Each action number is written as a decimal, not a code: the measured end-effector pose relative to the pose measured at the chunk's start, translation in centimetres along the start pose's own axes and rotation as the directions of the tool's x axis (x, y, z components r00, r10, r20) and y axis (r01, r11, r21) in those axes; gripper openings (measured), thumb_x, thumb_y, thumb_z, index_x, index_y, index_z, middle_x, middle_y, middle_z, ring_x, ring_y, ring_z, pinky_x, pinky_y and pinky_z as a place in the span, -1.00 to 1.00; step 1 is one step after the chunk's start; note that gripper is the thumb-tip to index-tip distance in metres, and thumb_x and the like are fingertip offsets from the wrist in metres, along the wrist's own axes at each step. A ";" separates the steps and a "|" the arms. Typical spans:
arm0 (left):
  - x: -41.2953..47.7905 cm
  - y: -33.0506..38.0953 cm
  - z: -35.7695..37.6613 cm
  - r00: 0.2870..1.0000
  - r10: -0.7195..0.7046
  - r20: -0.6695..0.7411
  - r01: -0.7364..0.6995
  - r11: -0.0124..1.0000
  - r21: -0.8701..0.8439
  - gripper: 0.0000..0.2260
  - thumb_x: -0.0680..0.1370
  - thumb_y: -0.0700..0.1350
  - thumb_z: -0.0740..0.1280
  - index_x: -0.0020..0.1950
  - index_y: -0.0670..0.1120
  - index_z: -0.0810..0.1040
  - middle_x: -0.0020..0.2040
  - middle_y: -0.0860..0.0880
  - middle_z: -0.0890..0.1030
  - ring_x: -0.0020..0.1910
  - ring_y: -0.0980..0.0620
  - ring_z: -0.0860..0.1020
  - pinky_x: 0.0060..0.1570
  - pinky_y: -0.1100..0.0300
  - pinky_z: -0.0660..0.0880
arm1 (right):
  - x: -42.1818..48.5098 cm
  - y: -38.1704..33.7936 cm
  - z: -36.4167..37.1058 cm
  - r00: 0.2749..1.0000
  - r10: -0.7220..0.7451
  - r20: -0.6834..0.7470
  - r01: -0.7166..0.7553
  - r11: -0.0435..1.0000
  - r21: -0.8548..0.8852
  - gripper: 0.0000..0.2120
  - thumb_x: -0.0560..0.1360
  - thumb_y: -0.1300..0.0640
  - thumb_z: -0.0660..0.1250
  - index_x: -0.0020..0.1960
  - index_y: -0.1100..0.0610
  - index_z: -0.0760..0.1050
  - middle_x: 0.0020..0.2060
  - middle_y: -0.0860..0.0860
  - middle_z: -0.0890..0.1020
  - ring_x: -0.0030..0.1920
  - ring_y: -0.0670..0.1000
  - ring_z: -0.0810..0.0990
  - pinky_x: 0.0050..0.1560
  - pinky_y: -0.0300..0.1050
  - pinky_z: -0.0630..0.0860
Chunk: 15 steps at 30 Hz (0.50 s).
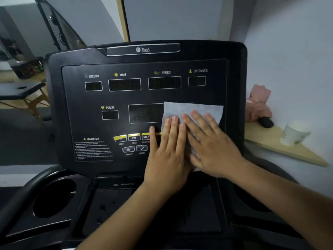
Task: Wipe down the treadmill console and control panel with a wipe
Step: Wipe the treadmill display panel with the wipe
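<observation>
The black treadmill console [126, 98] fills the middle of the view, with dark display windows labelled incline, time, speed, distance and pulse. A pale grey wipe [194, 110] lies spread flat on the panel's lower right part, covering part of the centre display. My left hand [167, 150] and my right hand [210, 143] both press flat on the wipe, fingers stretched out and side by side. The yellow and grey control buttons [129, 139] show just left of my left hand; those further right are hidden under my hands.
A round cup holder [54, 197] sits at the lower left of the tray below the panel. To the right, a wooden shelf [281, 147] carries a white cup [295, 134], a black object and a pink item. A massage table [21, 91] stands at the left.
</observation>
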State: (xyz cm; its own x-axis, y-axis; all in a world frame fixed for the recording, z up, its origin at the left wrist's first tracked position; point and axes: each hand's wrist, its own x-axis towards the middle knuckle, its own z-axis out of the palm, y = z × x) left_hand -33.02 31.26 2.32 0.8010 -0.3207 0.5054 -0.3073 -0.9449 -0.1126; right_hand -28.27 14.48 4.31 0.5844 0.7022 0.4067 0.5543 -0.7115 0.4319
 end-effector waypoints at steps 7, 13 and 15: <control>11.0 0.3 -4.9 0.990 0.125 -0.071 -0.132 0.986 -0.101 0.08 0.38 0.34 0.34 0.58 -0.28 -0.11 0.60 -0.31 -0.04 0.59 -0.25 -0.10 0.53 -0.23 -0.15 | 4.9 9.3 -3.8 0.999 0.049 -0.002 -0.049 0.997 -0.068 -0.15 0.50 -0.29 0.08 0.60 0.13 -0.15 0.59 0.12 -0.07 0.57 0.08 -0.23 0.55 0.09 -0.21; 17.2 0.3 -6.4 0.960 0.261 -0.097 -0.264 0.964 -0.020 0.13 0.38 0.41 0.30 0.57 -0.31 -0.15 0.59 -0.32 -0.14 0.59 -0.23 -0.17 0.56 -0.12 -0.15 | 6.7 13.3 -6.2 0.991 0.126 -0.045 -0.130 0.986 -0.101 -0.21 0.53 -0.20 0.05 0.59 0.19 -0.13 0.58 0.18 -0.05 0.57 0.16 -0.20 0.55 0.16 -0.14; 15.2 1.4 -4.9 0.957 0.273 -0.100 -0.274 0.962 0.004 0.12 0.39 0.43 0.25 0.57 -0.34 -0.12 0.58 -0.35 -0.12 0.59 -0.26 -0.15 0.55 -0.15 -0.12 | 4.9 11.7 -4.8 0.984 0.175 -0.029 -0.176 0.982 -0.065 -0.20 0.53 -0.16 0.08 0.59 0.18 -0.18 0.58 0.18 -0.10 0.57 0.17 -0.24 0.54 0.19 -0.14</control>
State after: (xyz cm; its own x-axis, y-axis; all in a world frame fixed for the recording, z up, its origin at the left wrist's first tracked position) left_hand -23.81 25.39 14.01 0.6313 -0.5580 0.5387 -0.5125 -0.8214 -0.2502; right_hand -21.79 9.74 15.19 0.6551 0.5676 0.4988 0.4029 -0.8208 0.4049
